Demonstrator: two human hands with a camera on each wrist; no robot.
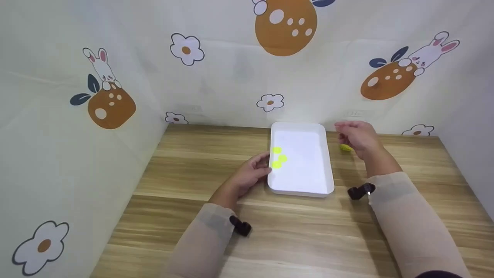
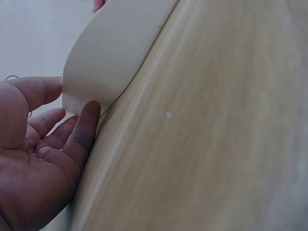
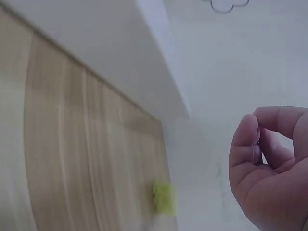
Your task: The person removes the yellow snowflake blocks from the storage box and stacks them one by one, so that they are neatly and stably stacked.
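Observation:
A white rectangular tray (image 1: 305, 170) lies on the wood-grain table. Three small bright yellow pieces (image 1: 283, 158) sit inside it near its left wall; their exact kind is too washed out to tell. My left hand (image 1: 252, 172) touches the tray's left outer wall with extended fingers, seen close up in the left wrist view. Beyond the tray's right side, my right hand (image 1: 359, 137) is raised with thumb and fingertips together, and nothing shows between them. Just below it lies a yellow lump (image 1: 345, 147), partly hidden by the hand and blurred in the right wrist view.
A pale cloth backdrop (image 1: 227, 73) with rabbits, oranges and flowers rises behind the table and along both sides. The tray's far end stands close to it. Bare wood (image 1: 301, 231) of the table lies in front of the tray.

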